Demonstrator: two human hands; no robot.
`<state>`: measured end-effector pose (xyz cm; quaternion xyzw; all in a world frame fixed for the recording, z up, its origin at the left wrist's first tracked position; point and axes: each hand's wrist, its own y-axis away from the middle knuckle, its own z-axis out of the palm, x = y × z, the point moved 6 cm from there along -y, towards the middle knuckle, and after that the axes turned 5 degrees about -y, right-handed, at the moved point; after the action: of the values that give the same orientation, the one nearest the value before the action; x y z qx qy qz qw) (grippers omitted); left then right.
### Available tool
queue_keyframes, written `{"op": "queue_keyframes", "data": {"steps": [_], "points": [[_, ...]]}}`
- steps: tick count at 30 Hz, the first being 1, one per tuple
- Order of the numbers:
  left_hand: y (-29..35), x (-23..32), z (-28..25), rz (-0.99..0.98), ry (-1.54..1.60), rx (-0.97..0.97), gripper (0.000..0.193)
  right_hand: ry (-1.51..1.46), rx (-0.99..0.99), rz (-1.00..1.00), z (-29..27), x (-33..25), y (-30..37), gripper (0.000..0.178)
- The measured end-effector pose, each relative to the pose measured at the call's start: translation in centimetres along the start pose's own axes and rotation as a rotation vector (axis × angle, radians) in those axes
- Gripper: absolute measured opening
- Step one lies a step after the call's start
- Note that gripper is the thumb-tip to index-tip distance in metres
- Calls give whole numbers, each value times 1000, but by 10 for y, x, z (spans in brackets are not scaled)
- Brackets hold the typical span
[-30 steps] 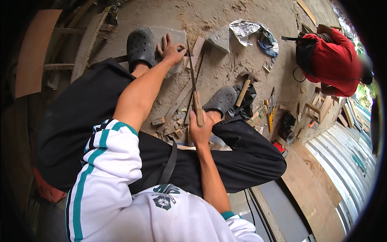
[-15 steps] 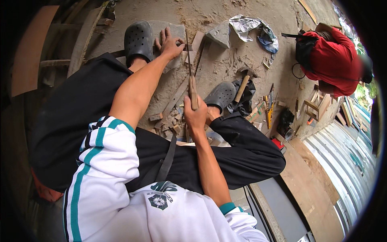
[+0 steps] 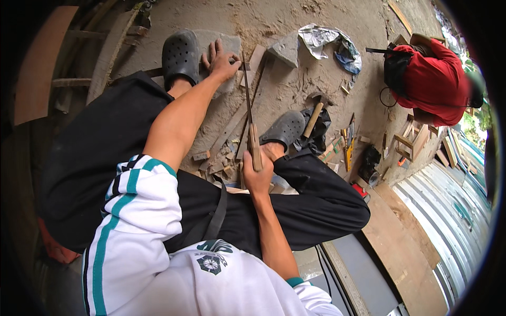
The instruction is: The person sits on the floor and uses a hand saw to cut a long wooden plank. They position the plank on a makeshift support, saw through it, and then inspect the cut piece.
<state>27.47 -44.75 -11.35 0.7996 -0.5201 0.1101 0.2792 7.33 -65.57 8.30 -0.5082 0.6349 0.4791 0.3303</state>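
My right hand (image 3: 258, 173) is wrapped round the wooden handle (image 3: 255, 147) of a handsaw. The saw's thin, dark blade (image 3: 247, 95) points away from me, its far end beside a small dark wood piece (image 3: 245, 66). My left hand (image 3: 221, 63) pins that wood piece with thumb and forefinger, the other fingers bent over a grey concrete block (image 3: 230, 43). Most of the wood piece is hidden by the hand, so its length cannot be told. My left foot, in a black clog (image 3: 181, 55), rests beside the block.
A wooden-handled hammer (image 3: 314, 118) lies on black plastic near my other clog (image 3: 285, 129). Wood offcuts (image 3: 221, 163) litter the ground between my legs. A yellow square (image 3: 349, 150), crumpled silver sheeting (image 3: 319, 39) and a crouching person in red (image 3: 429, 79) are at the right.
My right hand has drawn the saw back toward me, so its handle sits lower and nearer my body. The left hand stays at the wood piece on the block.
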Motion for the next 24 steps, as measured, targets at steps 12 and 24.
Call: {"op": "queue_keyframes", "data": {"steps": [12,24], "points": [[2,6,-6,-16,9,-22,14,15,-27,-1,10,13,-12,21],[0,2,-4,-14,5,-38,16,29,-23,54,17,11,-30,16]]}}
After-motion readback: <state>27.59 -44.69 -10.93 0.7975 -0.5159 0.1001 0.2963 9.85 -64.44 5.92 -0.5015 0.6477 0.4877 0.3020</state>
